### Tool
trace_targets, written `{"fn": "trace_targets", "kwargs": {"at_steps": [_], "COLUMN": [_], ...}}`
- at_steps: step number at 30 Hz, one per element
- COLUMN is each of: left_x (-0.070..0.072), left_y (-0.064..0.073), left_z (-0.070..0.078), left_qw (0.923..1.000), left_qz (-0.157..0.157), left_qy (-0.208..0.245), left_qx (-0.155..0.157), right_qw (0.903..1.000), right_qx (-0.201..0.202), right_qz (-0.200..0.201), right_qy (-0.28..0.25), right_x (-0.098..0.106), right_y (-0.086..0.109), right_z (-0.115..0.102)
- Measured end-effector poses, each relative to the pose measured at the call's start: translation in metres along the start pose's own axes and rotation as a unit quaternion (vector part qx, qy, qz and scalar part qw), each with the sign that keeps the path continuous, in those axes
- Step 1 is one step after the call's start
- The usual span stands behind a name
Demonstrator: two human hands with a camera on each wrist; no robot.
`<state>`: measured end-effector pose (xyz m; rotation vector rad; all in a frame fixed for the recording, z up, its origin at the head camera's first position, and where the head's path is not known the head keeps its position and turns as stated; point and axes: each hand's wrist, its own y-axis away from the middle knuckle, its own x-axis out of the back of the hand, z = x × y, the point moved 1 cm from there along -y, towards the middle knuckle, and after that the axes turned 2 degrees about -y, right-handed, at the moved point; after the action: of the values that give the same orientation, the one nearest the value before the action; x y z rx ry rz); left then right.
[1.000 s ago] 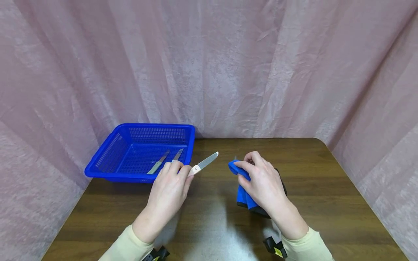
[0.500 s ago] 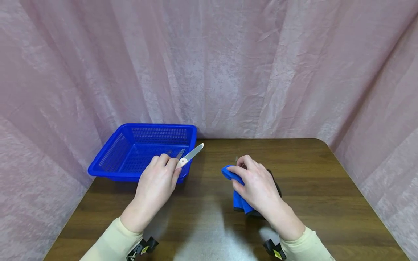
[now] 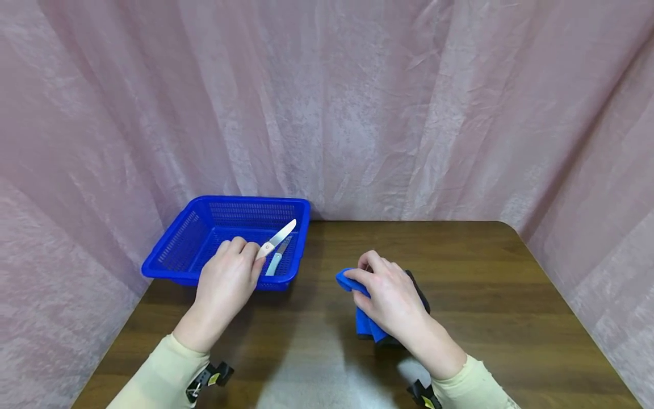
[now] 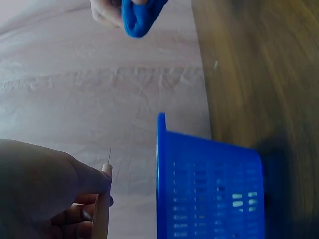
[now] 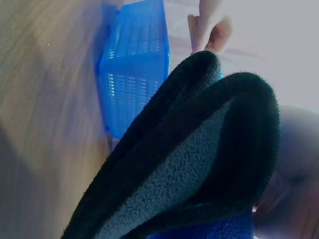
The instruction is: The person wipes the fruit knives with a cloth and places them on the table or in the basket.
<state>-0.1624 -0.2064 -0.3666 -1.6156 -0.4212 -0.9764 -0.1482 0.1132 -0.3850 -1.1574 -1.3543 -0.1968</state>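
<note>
My left hand (image 3: 227, 278) grips a knife (image 3: 276, 238) by its pale handle, above the front right part of the blue plastic basket (image 3: 176, 241). Its blade points away and to the right. In the left wrist view the knife handle (image 4: 101, 214) is pinched between thumb and fingers. Below it, inside the basket, lies another knife (image 3: 274, 264) with a pale green handle. My right hand (image 3: 390, 295) holds a bunched blue cloth (image 3: 365, 324) with black edging above the table, right of the basket. The right wrist view shows the folded cloth (image 5: 169, 179) up close.
The basket stands at the left rear of the brown wooden table (image 3: 460, 267). A pink curtain (image 3: 357, 113) hangs right behind the table and along both sides. Black wrist straps (image 3: 209, 379) sit at the sleeves.
My left hand has carried the knife leftward, from beside the basket to over it. My right hand with the cloth has drifted left and slightly nearer.
</note>
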Motion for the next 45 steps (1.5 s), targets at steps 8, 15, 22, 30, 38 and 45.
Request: {"fn": "trace_targets", "kwargs": {"at_steps": [8,15,22,30,38,45], "left_x": [-0.005,-0.012,-0.017,-0.021,-0.027,-0.033], "left_y": [-0.004,-0.004,-0.006,-0.012,-0.017,-0.020], "left_z": [-0.021,-0.041,-0.057,-0.071,-0.085,-0.093], "left_qw": [0.9993,0.9969,0.9949,0.9894,0.9821,0.9746], "left_qz": [-0.015,-0.047,-0.061,-0.106,-0.152,-0.190], "left_qy": [-0.018,-0.038,-0.052,-0.059,-0.058,-0.055], "left_qx": [0.029,0.050,0.062,0.079,0.095,0.105], "right_qw": [0.9999,0.9999,0.9997,0.9996,0.9994,0.9990], "right_qx": [0.010,0.012,0.015,0.014,0.014,0.011], "right_qz": [0.003,0.003,-0.005,-0.016,-0.022,-0.036], "right_qy": [-0.001,-0.006,-0.016,-0.020,-0.024,-0.025], "right_x": [-0.004,-0.007,-0.014,-0.019,-0.025,-0.028], "right_y": [-0.005,-0.008,-0.013,-0.019,-0.026,-0.029], "right_z": [-0.001,0.001,-0.001,-0.002,-0.006,-0.011]}}
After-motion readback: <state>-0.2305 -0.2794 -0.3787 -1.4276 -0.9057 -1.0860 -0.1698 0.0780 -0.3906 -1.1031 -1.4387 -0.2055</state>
